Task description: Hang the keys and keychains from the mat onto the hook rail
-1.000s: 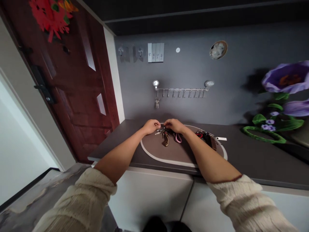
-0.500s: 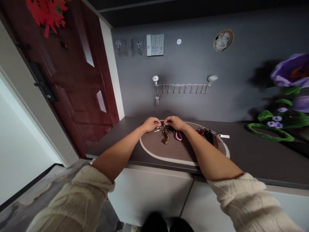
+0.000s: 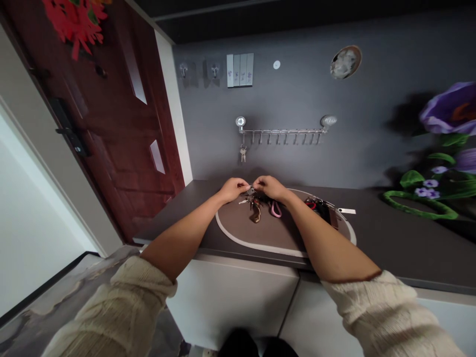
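Over the back of a brown oval mat (image 3: pixel 245 233) with a pale rim, my left hand (image 3: pixel 235 190) and my right hand (image 3: pixel 270 187) meet, both with pinched fingers. Between their fingertips hangs a small silver key (image 3: pixel 251 191), gripped from both sides. Just below lies a bunch of keys (image 3: pixel 254 202) with a brownish-gold charm (image 3: pixel 256 215). Beside it, under my right hand, rests a pink loop strap (image 3: pixel 275 209). Farther right, partly behind my right forearm, are dark key holders with red and black parts (image 3: pixel 320 208).
A clear rail with several hooks (image 3: pixel 284 132) is fixed to the grey wall, and a pair of keys (image 3: pixel 243 153) hangs from its left end. A white tag (image 3: pixel 346 211) lies past the mat's right edge. Purple flowers (image 3: pixel 448 111) stand at right; a dark red door (image 3: pixel 122 148) is at left.
Both hands have risen slightly off the mat, lifting the small silver key above the bunch. The camera view has shifted a little.
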Demonstrator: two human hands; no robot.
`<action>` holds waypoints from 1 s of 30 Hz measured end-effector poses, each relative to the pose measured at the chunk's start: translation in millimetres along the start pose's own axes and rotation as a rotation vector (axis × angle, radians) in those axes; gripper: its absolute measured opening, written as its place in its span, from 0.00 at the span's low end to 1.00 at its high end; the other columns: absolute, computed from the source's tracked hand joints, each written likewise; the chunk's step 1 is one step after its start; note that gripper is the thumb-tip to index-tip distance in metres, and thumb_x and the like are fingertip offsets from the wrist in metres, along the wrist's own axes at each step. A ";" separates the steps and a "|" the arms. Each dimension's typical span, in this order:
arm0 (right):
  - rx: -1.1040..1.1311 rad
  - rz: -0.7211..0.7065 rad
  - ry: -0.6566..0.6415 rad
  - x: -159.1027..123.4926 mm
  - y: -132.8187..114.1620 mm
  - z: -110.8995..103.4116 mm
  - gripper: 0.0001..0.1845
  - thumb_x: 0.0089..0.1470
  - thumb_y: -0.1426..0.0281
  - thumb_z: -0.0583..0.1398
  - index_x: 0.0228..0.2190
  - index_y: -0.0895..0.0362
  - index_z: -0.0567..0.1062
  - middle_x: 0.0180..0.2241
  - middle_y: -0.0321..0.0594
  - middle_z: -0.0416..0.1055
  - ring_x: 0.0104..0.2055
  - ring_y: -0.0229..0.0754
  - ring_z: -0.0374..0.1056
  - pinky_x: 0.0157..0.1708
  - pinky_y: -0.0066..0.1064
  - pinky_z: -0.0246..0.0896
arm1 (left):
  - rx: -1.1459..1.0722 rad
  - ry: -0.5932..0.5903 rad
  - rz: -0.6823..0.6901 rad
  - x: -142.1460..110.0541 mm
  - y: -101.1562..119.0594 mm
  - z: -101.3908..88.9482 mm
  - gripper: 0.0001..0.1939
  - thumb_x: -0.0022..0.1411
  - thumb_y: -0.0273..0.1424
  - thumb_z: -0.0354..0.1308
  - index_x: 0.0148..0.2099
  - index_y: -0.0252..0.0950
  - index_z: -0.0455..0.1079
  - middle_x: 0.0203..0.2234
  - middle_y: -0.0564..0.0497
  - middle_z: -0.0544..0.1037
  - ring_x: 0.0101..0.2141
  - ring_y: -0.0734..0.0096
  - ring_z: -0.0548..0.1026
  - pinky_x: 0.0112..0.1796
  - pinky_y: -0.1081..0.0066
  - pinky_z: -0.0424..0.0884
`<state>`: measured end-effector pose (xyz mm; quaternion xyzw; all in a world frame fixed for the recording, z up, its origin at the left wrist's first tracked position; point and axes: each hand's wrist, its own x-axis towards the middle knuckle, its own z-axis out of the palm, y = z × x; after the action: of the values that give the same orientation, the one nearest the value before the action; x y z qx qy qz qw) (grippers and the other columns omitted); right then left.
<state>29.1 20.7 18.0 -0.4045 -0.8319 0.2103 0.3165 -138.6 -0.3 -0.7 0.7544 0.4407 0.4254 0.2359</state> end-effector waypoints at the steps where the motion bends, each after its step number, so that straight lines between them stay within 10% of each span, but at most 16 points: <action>1: 0.023 0.005 0.005 0.0 -0.5 0.2 0.05 0.42 0.71 0.55 0.22 0.60 0.70 0.19 0.32 0.64 0.22 0.31 0.56 0.26 0.22 0.50 | 0.000 0.008 0.010 -0.2 1.5 -0.6 0.11 0.49 0.34 0.54 0.30 0.31 0.70 0.23 0.51 0.72 0.25 0.76 0.66 0.30 0.74 0.61; 30: 0.711 0.094 0.076 -1.8 -18.9 10.6 0.12 0.40 0.64 0.59 0.26 0.59 0.67 0.26 0.37 0.67 0.27 0.31 0.62 0.30 0.25 0.59 | -0.405 0.252 -0.007 2.4 11.4 -2.5 0.14 0.46 0.35 0.57 0.34 0.30 0.69 0.27 0.49 0.74 0.27 0.76 0.68 0.32 0.73 0.63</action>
<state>12.3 7.2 21.3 -0.3144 -0.6747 0.4857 0.4583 -134.8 -3.9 10.0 0.6313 0.3750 0.5950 0.3270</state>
